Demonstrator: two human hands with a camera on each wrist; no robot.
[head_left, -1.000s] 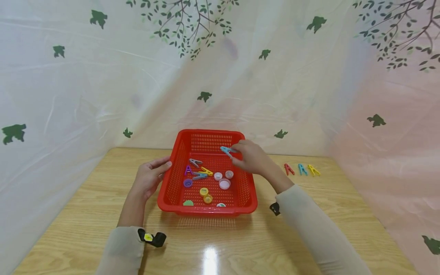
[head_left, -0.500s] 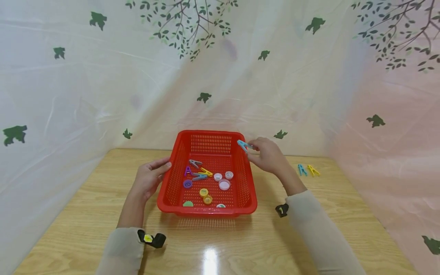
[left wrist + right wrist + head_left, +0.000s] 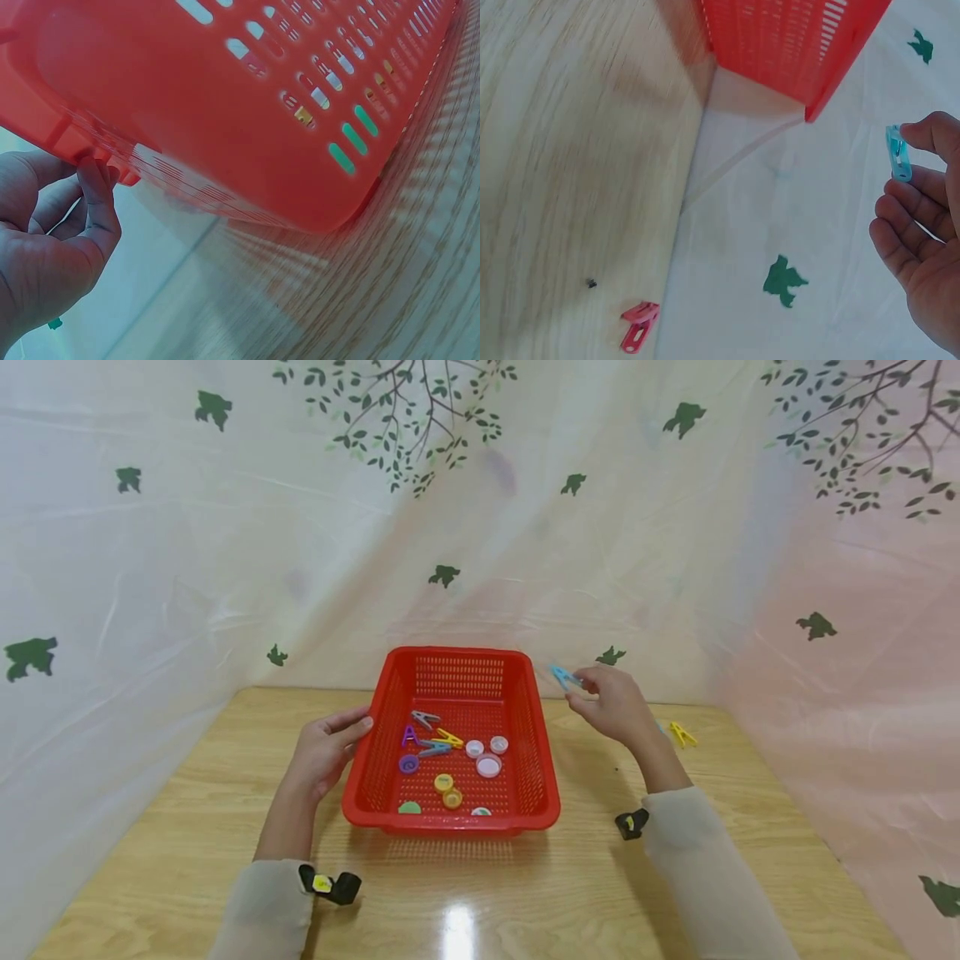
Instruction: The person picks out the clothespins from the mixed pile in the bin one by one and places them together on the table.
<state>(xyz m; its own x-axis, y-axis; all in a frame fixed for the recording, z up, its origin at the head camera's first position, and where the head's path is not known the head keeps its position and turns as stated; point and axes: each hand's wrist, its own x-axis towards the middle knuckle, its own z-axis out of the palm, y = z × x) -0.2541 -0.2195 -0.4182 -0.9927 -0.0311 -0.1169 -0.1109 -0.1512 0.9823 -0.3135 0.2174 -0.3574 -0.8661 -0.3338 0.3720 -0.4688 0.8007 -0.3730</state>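
My left hand [image 3: 322, 752] grips the left rim of a red plastic basket [image 3: 450, 822], thumb at the rim's edge. In the left wrist view its fingers curl under the rim. My right hand [image 3: 617, 703] pinches a light blue clothespin [image 3: 564, 677] between thumb and fingers, up in the air just right of the basket. The right wrist view shows the same clothespin [image 3: 898, 154] at the fingertips. Inside the basket lie grey [image 3: 425, 719], purple [image 3: 408, 736], yellow [image 3: 450, 739] and blue [image 3: 435, 748] clothespins.
The basket also holds several bottle caps, among them a pink one [image 3: 488, 766] and a yellow one [image 3: 452, 798]. Right of it on the wooden table [image 3: 420, 910] lie a yellow clothespin [image 3: 682, 734], a partly hidden blue one and a red one [image 3: 640, 326]. A patterned sheet [image 3: 480, 527] hangs behind.
My right hand has moved right with the light blue clothespin, from above the basket to outside its right rim. In the head view my arm now hides the red clothespin. The left hand stays put.
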